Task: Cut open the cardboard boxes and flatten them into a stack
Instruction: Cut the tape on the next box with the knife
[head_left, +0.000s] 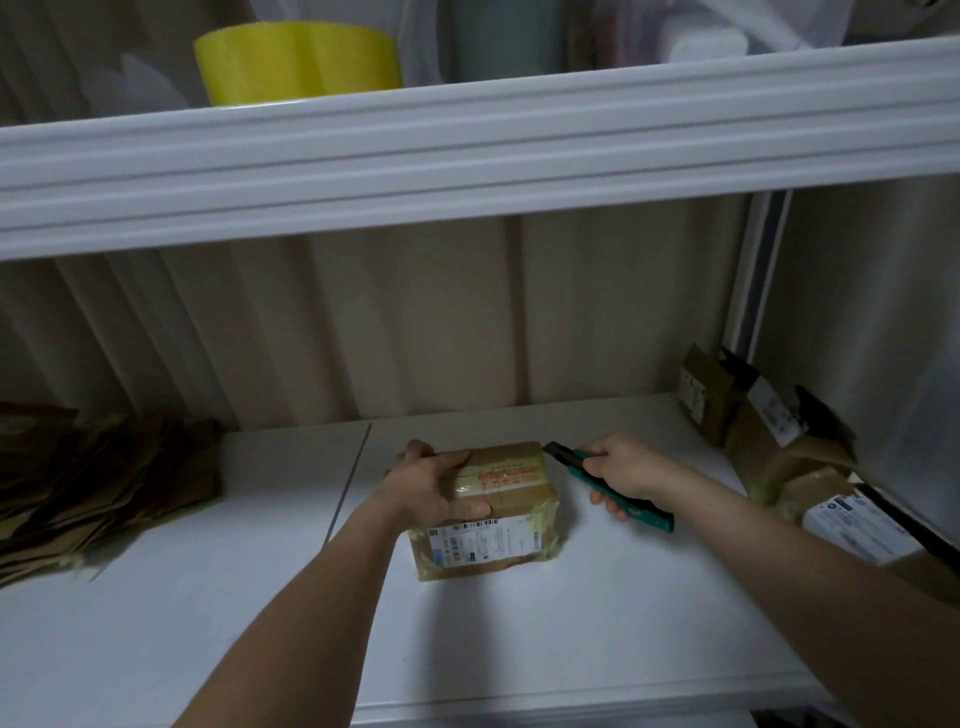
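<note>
A small taped cardboard box (511, 512) with a white shipping label on its near side stands in the middle of the white shelf (519, 634). My left hand (434, 486) grips the box's top left, thumb and fingers curled over it. My right hand (626, 470) holds a green utility knife (597, 478), whose dark tip touches the box's far right top corner. A stack of flattened cardboard (98, 483) lies at the far left of the shelf.
Several opened and taped boxes (779, 447) are piled at the right end of the shelf. A white upper shelf (467, 156) overhangs close above, carrying a yellow tape roll (296, 62). A ribbed beige wall closes the back.
</note>
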